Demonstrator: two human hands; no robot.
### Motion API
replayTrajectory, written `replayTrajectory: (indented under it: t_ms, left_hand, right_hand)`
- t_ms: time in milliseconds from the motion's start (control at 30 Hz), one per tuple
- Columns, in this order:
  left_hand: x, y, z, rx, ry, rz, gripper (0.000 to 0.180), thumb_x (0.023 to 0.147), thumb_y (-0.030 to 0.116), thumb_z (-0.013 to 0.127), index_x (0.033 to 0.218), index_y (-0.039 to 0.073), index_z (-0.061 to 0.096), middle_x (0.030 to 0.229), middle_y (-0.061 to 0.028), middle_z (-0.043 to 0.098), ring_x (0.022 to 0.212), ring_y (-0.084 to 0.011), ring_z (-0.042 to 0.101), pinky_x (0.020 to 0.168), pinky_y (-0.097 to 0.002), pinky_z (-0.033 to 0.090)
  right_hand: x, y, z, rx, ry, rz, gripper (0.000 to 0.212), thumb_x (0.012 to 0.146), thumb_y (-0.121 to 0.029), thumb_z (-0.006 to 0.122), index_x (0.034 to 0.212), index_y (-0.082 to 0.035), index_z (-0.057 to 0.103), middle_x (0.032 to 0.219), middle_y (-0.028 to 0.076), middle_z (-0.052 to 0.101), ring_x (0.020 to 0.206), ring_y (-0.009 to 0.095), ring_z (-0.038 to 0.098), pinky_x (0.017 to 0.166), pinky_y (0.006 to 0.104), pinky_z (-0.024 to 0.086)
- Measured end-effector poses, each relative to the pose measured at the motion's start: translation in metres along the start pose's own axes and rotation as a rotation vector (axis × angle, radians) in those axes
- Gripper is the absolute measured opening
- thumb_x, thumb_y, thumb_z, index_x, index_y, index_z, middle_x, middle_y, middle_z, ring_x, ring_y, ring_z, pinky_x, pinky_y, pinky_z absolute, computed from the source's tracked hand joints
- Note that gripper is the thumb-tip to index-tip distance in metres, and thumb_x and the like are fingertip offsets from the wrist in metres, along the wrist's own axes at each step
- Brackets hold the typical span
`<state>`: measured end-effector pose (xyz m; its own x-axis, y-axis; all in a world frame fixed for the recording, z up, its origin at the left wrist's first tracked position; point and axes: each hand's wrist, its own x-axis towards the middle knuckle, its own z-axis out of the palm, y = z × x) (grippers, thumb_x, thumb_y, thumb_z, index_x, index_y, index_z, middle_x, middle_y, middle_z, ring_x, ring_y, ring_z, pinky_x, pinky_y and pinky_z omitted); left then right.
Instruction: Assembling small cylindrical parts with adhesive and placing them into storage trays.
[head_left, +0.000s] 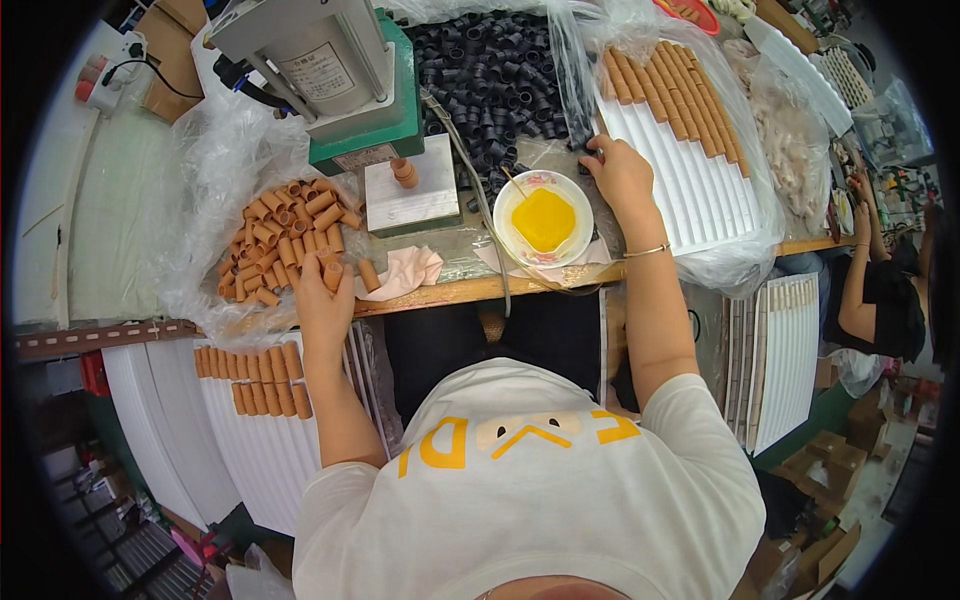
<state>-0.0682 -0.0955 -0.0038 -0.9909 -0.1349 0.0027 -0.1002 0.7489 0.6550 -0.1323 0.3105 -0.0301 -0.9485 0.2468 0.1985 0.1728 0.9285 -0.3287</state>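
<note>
My left hand point(325, 305) is closed at the right edge of a heap of short brown tubes point(262, 238), with one brown tube point(333, 274) at its fingertips. My right hand point(622, 178) reaches past a bowl point(507, 243) of yellow liquid with a thin stick in it. Its fingers are pinched beside the pile of black ring-shaped parts point(490, 85); what they hold is too small to make out. Between the heaps stands a green and silver press point(360, 85). A brown piece point(404, 174) stands upright on the press's metal plate point(425, 205).
At the right, a white ridged tray point(690, 205) carries rows of brown tubes point(680, 95). Another ridged tray point(255, 460) with tubes is low at my left. A crumpled pink cloth point(405, 272) lies by the table's front edge point(450, 298). Another person point(875, 290) sits far right.
</note>
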Motion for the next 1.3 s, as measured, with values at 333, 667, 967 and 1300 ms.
replayTrajectory:
  t_ms: [333,667,967,1300]
  left_hand:
    - [0.005,0.000,0.014,0.149,-0.111,0.140,0.042,0.072,0.015,0.081,0.100,0.004,0.052,0.087,-0.0157,0.065,0.083,-0.0321,0.067,0.073,-0.0370,0.051]
    - [-0.018,0.032,0.035,-0.733,-0.162,0.418,0.036,0.076,-0.006,0.074,0.101,0.004,0.050,0.097,-0.0074,0.066,0.088,-0.0138,0.065,0.080,-0.0262,0.052]
    - [-0.026,0.092,0.076,-0.620,-0.363,0.539,0.036,0.075,-0.011,0.072,0.099,0.004,0.050,0.101,-0.0087,0.065,0.089,-0.0128,0.063,0.080,-0.0260,0.053]
    - [-0.021,0.126,0.107,-0.514,-0.352,0.566,0.029,0.078,-0.005,0.072,0.099,0.004,0.055,0.096,-0.0075,0.069,0.085,-0.0134,0.066,0.075,-0.0245,0.051]
  right_hand:
    - [-0.044,-0.009,-0.026,0.278,0.098,-0.152,0.014,0.076,-0.016,0.074,0.080,-0.006,0.066,0.085,0.012,0.062,0.072,0.031,0.063,0.065,0.0395,0.050]
    - [-0.092,-0.045,-0.019,0.044,0.096,-0.544,0.007,0.073,-0.015,0.070,0.080,-0.013,0.070,0.095,0.004,0.059,0.092,0.022,0.054,0.077,0.0394,0.035]
    - [-0.115,-0.073,-0.063,0.736,0.092,-0.501,0.013,0.074,-0.007,0.073,0.083,-0.007,0.064,0.104,0.011,0.058,0.100,0.028,0.055,0.088,0.0384,0.040]
    - [-0.060,0.061,-0.069,0.609,0.588,0.066,0.023,0.077,-0.011,0.076,0.098,-0.005,0.067,0.095,0.011,0.065,0.085,0.026,0.060,0.076,0.0351,0.048]
